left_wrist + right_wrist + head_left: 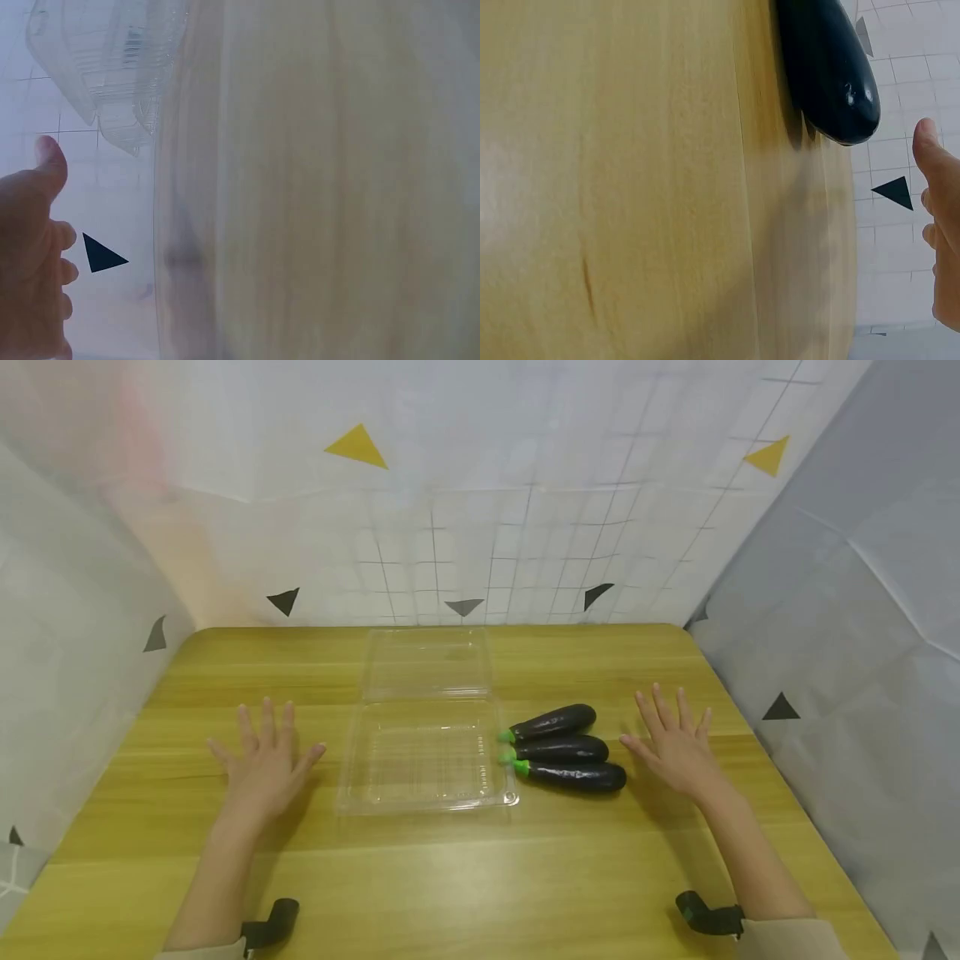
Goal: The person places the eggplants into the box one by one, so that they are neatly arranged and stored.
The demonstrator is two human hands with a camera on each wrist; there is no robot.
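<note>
In the head view a clear plastic clamshell box (420,803) lies with its lid (427,664) folded back toward the wall. Three dark eggplants (573,777) with green stem ends lie side by side to its right, their stems at the box's right rim. Left of the box, my left hand (262,768) is spread with straight fingers and holds nothing. My right hand (678,752), fingers also spread, is right of the eggplants and apart from them. In the right wrist view the blunt end of one eggplant (832,75) shows near the right thumb.
The wooden table (450,877) has a back edge against a white wall (465,527) marked with grid lines and triangles. Pale side walls (840,610) flank the table. A black strap mount (273,922) sits on each wrist.
</note>
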